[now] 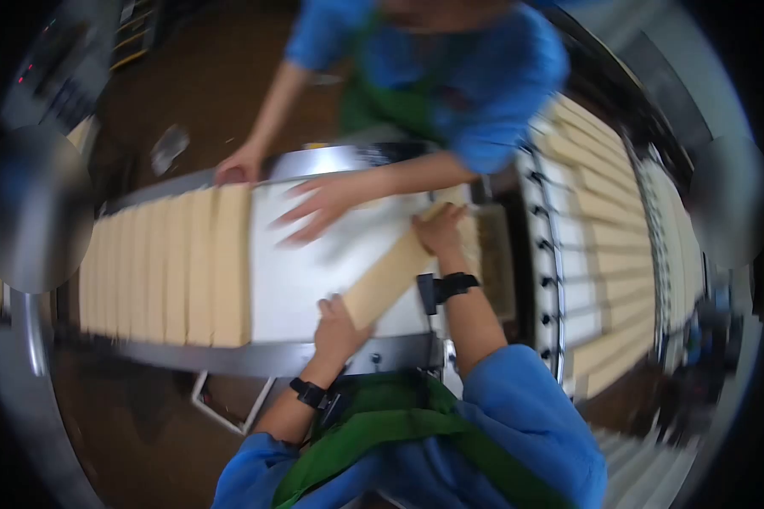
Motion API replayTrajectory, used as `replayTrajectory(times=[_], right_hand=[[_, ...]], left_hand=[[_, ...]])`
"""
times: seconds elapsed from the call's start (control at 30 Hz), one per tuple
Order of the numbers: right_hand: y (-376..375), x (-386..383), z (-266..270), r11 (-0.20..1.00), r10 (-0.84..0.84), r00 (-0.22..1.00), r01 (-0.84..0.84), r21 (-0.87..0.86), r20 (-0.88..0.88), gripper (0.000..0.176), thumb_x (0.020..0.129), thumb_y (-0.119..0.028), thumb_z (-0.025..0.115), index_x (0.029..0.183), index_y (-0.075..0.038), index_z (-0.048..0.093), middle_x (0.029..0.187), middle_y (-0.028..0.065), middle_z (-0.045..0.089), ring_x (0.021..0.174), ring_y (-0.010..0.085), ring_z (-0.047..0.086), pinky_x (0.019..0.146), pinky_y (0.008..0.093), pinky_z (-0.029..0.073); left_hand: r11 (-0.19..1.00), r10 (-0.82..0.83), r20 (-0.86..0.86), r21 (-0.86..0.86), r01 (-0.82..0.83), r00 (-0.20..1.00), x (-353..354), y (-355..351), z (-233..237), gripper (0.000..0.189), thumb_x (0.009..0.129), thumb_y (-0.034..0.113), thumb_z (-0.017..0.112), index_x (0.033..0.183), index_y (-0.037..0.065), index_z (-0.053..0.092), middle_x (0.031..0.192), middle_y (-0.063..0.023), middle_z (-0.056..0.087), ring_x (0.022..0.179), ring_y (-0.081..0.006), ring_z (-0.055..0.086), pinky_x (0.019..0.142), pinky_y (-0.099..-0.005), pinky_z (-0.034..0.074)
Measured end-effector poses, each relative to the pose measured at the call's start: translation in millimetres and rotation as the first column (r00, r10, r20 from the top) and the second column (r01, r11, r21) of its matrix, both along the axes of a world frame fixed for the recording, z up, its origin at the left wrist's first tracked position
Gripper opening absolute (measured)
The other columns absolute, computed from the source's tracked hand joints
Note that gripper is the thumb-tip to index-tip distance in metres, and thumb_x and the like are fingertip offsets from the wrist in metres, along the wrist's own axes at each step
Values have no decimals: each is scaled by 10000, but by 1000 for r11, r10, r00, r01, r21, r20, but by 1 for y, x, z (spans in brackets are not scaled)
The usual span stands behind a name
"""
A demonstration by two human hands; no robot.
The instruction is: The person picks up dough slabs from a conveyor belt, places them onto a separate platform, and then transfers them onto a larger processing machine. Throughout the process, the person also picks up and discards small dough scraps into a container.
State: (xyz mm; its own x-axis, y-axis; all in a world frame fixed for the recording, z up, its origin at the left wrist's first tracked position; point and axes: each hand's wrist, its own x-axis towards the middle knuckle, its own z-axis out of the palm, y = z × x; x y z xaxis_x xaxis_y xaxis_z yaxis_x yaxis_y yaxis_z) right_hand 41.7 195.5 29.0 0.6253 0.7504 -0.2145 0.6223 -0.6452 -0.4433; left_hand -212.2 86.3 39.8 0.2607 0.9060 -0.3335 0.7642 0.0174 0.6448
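Note:
A long tan slab (390, 276) lies slanted across the white belt (306, 280). My left hand (339, 327) grips its near end at the belt's front edge. My right hand (441, 229) grips its far end, near the belt's right side. Both of my wrists carry black bands. To the left, several matching tan slabs (174, 267) lie side by side in a row on the belt.
A co-worker in a blue top and green apron stands across the belt, one hand (323, 204) spread on the white surface, the other (239, 165) at the far metal rim. A second conveyor (607, 246) with tan slabs runs on the right.

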Motion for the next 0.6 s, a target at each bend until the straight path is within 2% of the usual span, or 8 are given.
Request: replayTrajectory(times=[0.07,0.1,0.17,0.3,0.43,0.47,0.57,0.6], right_hand=[[-30,30,-23,979,-109,987,86,185,118,878,682,-391,687,1284,67,242,1363,343,180,1199,496,362,977,469,388],[-52,44,-21,926,-153,988,131,355,35,816,683,-361,686,1245,41,251,1273,311,279,1134,484,413,947,489,397],[-101,61,40,843,-272,948,317,434,-165,771,719,-362,676,1231,51,274,1201,303,325,1155,440,343,933,473,384],[-200,137,96,699,-550,824,543,466,-137,773,713,-364,664,1251,31,274,1217,282,320,1037,454,484,905,474,413],[-296,228,99,634,-723,686,706,316,-82,803,741,-437,616,1290,35,269,1231,275,353,1077,455,473,919,456,412],[-313,244,101,627,-751,660,724,286,-24,751,770,-507,550,1263,29,367,1231,269,430,1091,452,474,929,456,402],[-354,292,97,725,-681,718,689,-13,144,698,803,-543,482,1229,9,467,1222,250,501,1130,439,453,970,500,342],[-356,297,107,745,-635,750,658,-112,184,645,838,-536,427,1200,-12,532,1206,230,545,1173,434,416,1014,560,236]], left_hand=[[995,0,26,102,-2,1000,22,-5,-2,825,642,245,748,1237,-78,278,1129,-301,359,930,-465,504,809,-475,474],[986,-6,61,169,-5,998,33,-7,-4,801,639,195,738,1242,-71,283,1135,-302,351,989,-463,470,854,-474,453],[959,-123,148,272,80,981,60,-10,10,776,629,141,728,1256,-37,307,1158,-296,341,1066,-453,409,914,-462,413],[860,-392,217,432,273,894,137,-26,57,754,607,118,752,1261,37,387,1211,-282,308,1127,-446,385,945,-425,396],[765,-615,311,460,452,724,207,-64,96,760,625,119,757,1290,63,393,1273,-254,297,1167,-428,383,969,-414,384],[742,-659,335,438,508,673,222,-72,103,765,633,125,763,1296,55,387,1280,-238,301,1171,-416,388,976,-410,380],[652,-757,361,369,663,544,254,-90,108,713,686,143,753,1298,67,395,1291,-205,311,1124,-378,456,948,-400,409],[631,-769,382,323,705,513,263,-96,111,690,698,137,740,1296,74,401,1280,-207,320,1104,-379,468,932,-403,419]])
